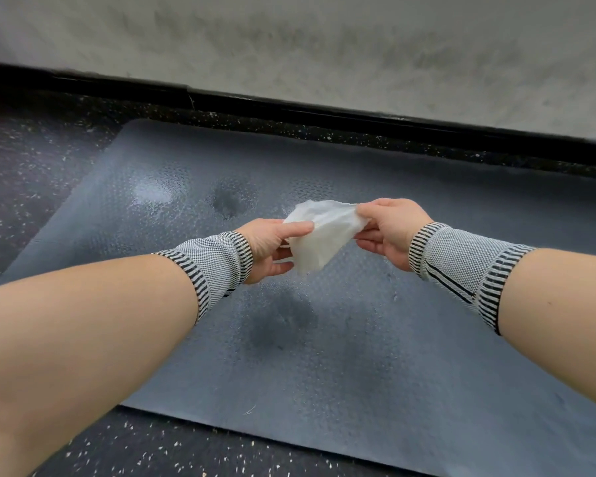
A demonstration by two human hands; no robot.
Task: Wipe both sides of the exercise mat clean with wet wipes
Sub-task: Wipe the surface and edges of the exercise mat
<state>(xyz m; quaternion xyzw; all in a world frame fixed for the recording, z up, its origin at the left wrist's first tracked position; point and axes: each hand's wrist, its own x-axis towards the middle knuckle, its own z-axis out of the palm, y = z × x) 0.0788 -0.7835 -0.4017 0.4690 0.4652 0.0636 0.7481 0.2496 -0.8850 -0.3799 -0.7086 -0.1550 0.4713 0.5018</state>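
Speckled dark floor [31, 173] runs up to a black baseboard [289, 108], and the grey mat [444, 235] lies flat along it, damp patches showing. Above its middle, the left hand [272, 246] and right hand [386, 228] each pinch an edge of a wet wipe [320, 235], stretching it, probably to unfold or refold it for wiping.

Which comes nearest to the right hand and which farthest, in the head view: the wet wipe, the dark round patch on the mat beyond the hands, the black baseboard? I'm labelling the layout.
1. Wet wipe: pinched in the right hand itself, stretched toward the left hand.
2. Dark round patch: on the mat, beyond the left hand.
3. Black baseboard: past the mat's far edge, along the wall.
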